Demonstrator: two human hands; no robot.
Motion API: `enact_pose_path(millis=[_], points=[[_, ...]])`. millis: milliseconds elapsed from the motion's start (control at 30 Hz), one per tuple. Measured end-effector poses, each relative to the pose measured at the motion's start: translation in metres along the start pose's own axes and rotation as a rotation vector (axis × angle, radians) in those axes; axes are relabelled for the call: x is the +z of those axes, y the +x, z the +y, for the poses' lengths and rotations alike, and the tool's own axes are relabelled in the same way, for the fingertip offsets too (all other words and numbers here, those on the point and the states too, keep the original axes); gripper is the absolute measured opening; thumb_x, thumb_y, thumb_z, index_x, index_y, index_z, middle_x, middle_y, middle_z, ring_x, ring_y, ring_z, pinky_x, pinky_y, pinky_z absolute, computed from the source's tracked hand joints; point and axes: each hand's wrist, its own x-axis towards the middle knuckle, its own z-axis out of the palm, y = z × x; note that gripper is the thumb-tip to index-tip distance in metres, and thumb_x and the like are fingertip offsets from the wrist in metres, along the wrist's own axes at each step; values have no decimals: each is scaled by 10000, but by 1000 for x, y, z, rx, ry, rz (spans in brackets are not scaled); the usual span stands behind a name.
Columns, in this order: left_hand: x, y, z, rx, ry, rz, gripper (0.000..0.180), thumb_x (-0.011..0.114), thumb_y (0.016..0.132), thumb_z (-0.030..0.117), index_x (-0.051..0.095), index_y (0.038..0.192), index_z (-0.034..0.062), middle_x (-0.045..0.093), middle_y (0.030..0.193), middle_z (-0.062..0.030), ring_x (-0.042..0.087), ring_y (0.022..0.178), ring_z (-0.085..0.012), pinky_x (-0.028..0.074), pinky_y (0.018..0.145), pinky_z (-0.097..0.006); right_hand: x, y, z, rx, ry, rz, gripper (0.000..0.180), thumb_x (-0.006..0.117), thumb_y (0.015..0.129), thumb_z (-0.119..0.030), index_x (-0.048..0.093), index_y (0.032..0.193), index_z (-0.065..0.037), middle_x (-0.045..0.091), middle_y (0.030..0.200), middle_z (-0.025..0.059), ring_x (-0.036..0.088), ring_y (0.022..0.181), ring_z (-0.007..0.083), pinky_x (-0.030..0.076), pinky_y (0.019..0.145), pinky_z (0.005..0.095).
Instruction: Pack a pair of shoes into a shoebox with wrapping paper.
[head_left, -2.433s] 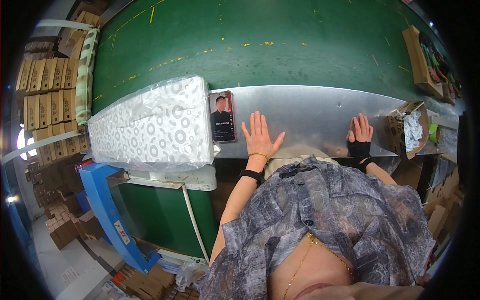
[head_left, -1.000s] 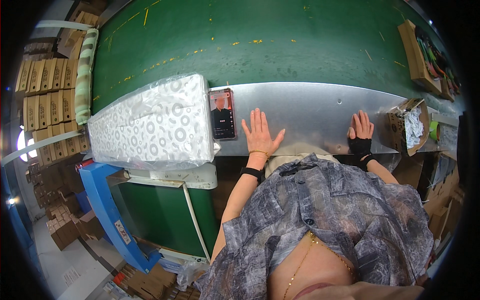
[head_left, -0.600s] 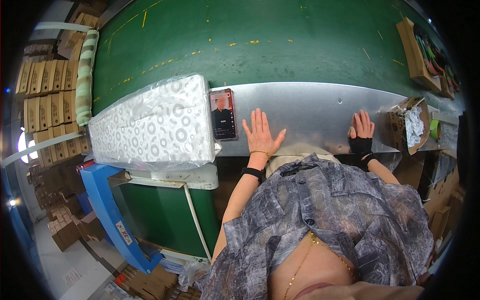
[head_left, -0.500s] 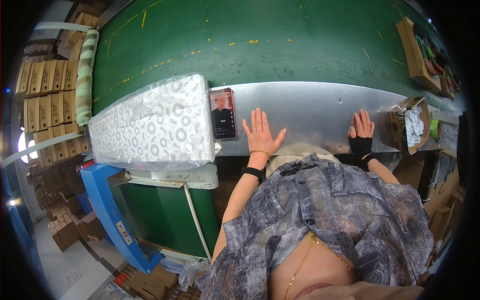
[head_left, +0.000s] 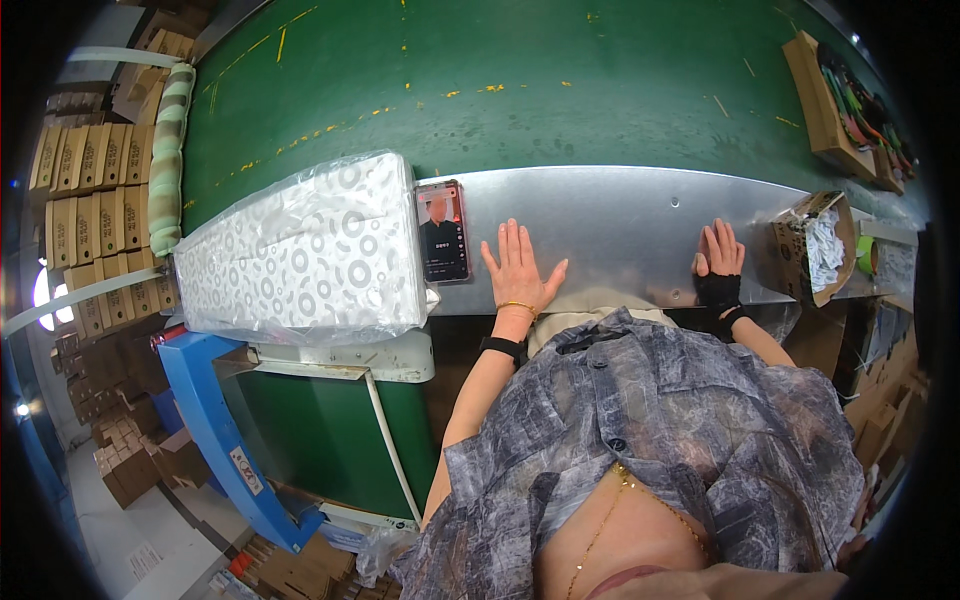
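My left hand [head_left: 520, 272] lies flat on the metal ledge [head_left: 615, 215], palm down, with its fingers stretched out and nothing in it. Farther right, my right hand [head_left: 718, 265] rests on the same ledge in a black fingerless glove, fingers extended. To the left of my left hand lies a phone [head_left: 443, 238] with its screen lit, showing a person in dark clothes. Against the phone's left side sits a stack of white sheets with grey rings and dashes, wrapped in a clear plastic bag [head_left: 310, 245].
Beyond the ledge stretches a green belt [head_left: 480, 120] with yellow marks. A small carton of white scraps [head_left: 808, 235] and a roll of green tape [head_left: 866, 257] stand at right. Farther back is a box of colourful strips [head_left: 820, 105]. A blue frame [head_left: 215, 430] and stacked cartons [head_left: 95, 215] are at left.
The whole view has shifted very slightly to the left. Both hands stay flat in the same places on the ledge, and the phone and bag have not moved.
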Motion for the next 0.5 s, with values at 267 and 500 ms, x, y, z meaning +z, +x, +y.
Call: enact_pose_path(millis=[267,500], points=[[1,0,-1,3,-6,7,826,519,758,528,326,1268,-92,264,1368,-232,188,1307,-325,79,1015,-569,3,-1,1,0,-20,8,426,465,776,-192,482,1192,-103,384,1328,112,337,1236,278,274,951,442],[1,0,-1,4,6,8,833,523,755,530,319,1273,-90,268,1365,-234,196,1305,-323,93,1012,-572,0,1,-2,4,-23,19,415,459,769,-184,493,1174,-98,402,1309,123,355,1222,281,285,941,444]])
